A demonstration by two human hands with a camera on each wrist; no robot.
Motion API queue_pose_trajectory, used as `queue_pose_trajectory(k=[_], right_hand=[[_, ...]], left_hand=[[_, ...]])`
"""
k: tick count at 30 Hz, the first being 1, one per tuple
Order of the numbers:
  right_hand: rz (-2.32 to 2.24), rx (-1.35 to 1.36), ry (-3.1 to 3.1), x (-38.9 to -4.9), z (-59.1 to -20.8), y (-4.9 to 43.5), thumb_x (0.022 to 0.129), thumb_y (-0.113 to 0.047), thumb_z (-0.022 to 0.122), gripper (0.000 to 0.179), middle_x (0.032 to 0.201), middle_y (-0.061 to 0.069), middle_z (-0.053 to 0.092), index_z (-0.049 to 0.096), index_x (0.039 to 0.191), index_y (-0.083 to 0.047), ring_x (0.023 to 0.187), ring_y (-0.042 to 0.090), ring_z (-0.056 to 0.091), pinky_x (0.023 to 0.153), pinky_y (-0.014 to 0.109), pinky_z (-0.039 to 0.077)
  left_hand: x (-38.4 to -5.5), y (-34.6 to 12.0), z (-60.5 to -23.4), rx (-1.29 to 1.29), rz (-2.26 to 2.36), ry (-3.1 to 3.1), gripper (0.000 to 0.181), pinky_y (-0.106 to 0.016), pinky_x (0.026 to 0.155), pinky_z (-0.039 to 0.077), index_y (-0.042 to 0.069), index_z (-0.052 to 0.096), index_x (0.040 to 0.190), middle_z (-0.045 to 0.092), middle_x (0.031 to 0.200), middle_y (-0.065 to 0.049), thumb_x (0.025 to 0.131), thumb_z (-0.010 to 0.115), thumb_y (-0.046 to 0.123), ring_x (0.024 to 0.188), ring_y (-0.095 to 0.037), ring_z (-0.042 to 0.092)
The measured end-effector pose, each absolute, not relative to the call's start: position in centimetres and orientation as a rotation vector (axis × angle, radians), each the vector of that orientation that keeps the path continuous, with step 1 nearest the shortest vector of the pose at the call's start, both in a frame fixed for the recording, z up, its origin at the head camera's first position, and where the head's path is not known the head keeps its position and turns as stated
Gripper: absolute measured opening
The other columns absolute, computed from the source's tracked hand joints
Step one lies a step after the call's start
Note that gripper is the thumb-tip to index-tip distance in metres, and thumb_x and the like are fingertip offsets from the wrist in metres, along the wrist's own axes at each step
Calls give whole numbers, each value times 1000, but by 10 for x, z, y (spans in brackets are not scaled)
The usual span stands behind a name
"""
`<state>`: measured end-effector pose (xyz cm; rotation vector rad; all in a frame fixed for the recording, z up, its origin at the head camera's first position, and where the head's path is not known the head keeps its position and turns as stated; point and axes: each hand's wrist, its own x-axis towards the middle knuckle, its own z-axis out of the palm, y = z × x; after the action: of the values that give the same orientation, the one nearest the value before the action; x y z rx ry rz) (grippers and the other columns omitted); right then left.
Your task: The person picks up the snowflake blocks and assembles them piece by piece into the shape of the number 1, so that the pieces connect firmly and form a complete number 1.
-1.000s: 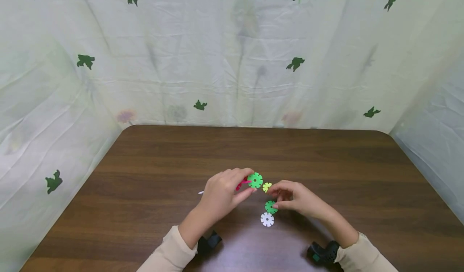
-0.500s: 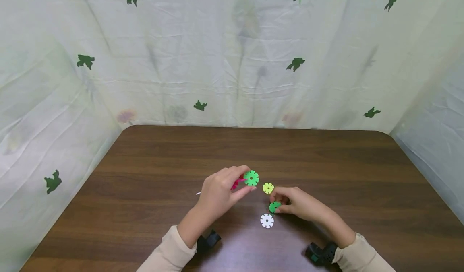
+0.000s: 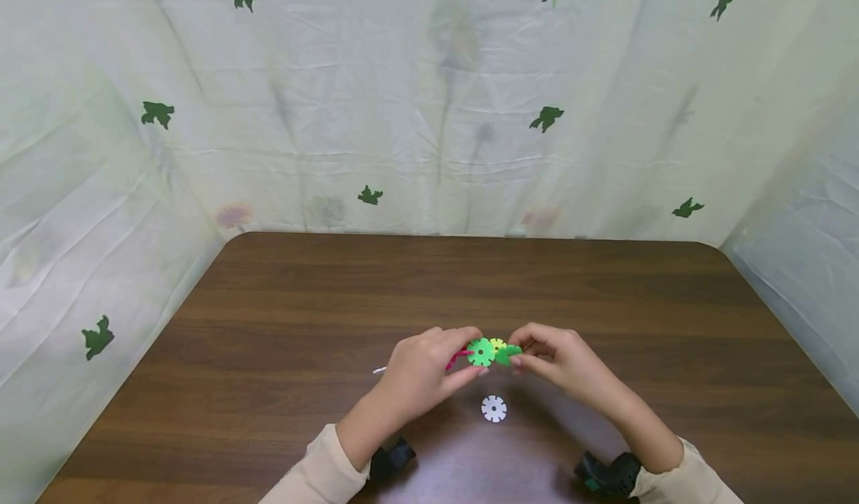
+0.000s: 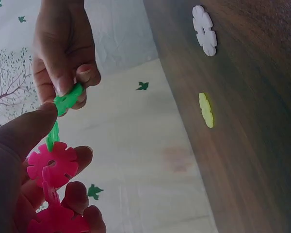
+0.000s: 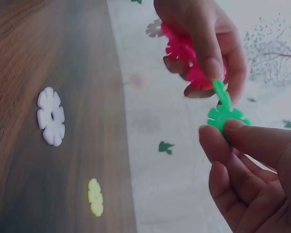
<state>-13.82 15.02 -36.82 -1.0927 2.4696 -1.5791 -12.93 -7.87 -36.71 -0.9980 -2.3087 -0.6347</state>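
In the head view my left hand (image 3: 419,373) grips a chain of slotted plastic snowflake discs. The chain has pink discs (image 4: 52,162) in the palm, a white one (image 3: 379,370) jutting past the hand, and a green disc (image 3: 476,358) at its right end. My right hand (image 3: 573,358) pinches a second green snowflake disc (image 5: 218,117) between thumb and fingertips. In the right wrist view, that disc's edge meets the chain's green disc (image 5: 222,95) at an angle; how deep the slots engage cannot be seen. Both hands are raised above the table.
A yellow snowflake disc (image 3: 497,344) lies flat on the brown wooden table (image 3: 335,280), partly hidden behind the green discs in the head view. Nearer the person lies a white snowflake disc (image 3: 489,414). A pale curtain (image 3: 429,116) with green leaf shapes surrounds the table.
The right hand has lifted the second green disc off the table from beside the white disc and brought it up to the chain. The left hand has shifted slightly right and nearer.
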Motion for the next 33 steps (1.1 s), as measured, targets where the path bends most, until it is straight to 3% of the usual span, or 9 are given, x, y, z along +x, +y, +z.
queue_pose_trajectory(k=[11, 17, 20, 28, 33], right_hand=[[-1564, -1425, 2737, -130, -357, 143, 64, 16, 70, 30, 77, 3, 60, 63, 85, -4, 63, 10, 55, 56, 16, 44], [-1514, -1490, 2769, -128, -359, 142, 79, -12, 66, 10, 83, -1, 61, 65, 89, -10, 71, 8, 56, 62, 16, 46], [-1513, -1482, 2769, -127, -360, 143, 85, -24, 59, 15, 83, 0, 62, 65, 89, -11, 73, 7, 56, 63, 16, 47], [-1526, -1580, 2771, -128, -363, 139, 88, -26, 55, 19, 84, -1, 62, 65, 88, -9, 74, 8, 57, 64, 15, 45], [-1493, -1653, 2772, -130, -368, 136, 84, -14, 62, 7, 85, -2, 61, 64, 89, -9, 75, 8, 56, 63, 14, 44]], left_hand=[[-127, -76, -366, -1040, -656, -2281, 33, -14, 46, 34, 15, 62, 97, 59, 77, 12, 72, 74, 33, 60, -5, 45], [-126, -75, -367, -1074, -645, -2239, 35, -14, 46, 35, 12, 63, 98, 62, 81, 9, 71, 75, 31, 60, -5, 46], [-125, -74, -367, -1079, -659, -2221, 34, -13, 47, 36, 11, 64, 97, 63, 82, 8, 71, 75, 30, 61, -4, 47], [-127, -73, -369, -1106, -683, -2188, 36, -12, 49, 37, 10, 64, 96, 65, 85, 5, 69, 77, 30, 64, -4, 52], [-127, -74, -371, -1129, -643, -2219, 38, -13, 49, 39, 9, 64, 97, 64, 83, 5, 69, 76, 33, 64, -4, 53]])
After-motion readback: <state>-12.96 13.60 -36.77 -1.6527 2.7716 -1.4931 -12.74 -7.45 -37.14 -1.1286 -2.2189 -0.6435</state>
